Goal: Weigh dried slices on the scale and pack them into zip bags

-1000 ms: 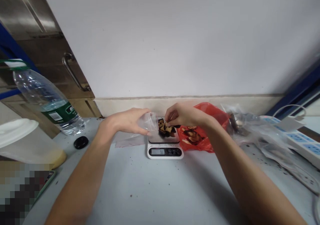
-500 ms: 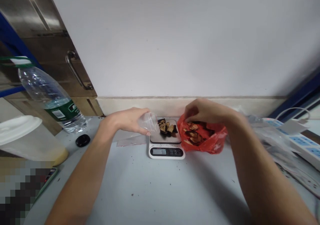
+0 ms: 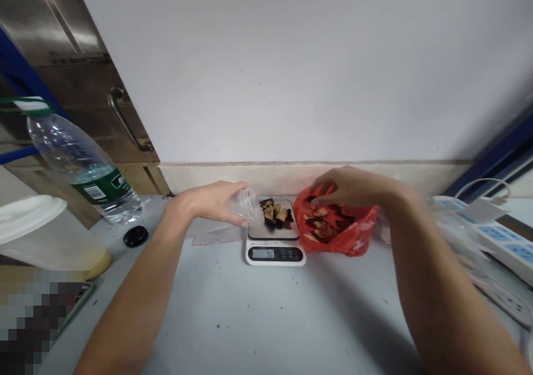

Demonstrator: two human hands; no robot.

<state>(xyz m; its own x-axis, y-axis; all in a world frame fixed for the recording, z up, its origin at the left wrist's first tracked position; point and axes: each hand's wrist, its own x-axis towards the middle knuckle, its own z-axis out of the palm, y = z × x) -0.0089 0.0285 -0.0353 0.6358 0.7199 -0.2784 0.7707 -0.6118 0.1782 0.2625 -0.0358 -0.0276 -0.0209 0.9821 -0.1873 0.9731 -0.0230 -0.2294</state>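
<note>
My left hand [image 3: 216,202] is closed around a small clear zip bag [image 3: 245,204], its mouth turned toward the kitchen scale [image 3: 275,256]. On the scale's plate lies a small heap of dried dark-edged slices [image 3: 275,214]; the display reads 98 or 9.8. Right of the scale, a red plastic bag [image 3: 358,242] stands open with more dried slices [image 3: 322,231] inside. My right hand [image 3: 343,186] reaches into it from above, fingers drawn together near a dark piece. Whether that piece is gripped is unclear.
Flat clear bags [image 3: 216,233] lie left of the scale. Further left are a black cap [image 3: 135,236], a large water bottle [image 3: 95,181], a lidded plastic tub [image 3: 45,236] and a phone edge. Right stand crumpled plastic and power strips [image 3: 499,236]. A wall rises behind.
My right hand has shifted slightly right within the red bag, and a dark piece now shows by its fingertips. My left hand keeps the clear bag beside the scale. The reading looks unchanged.
</note>
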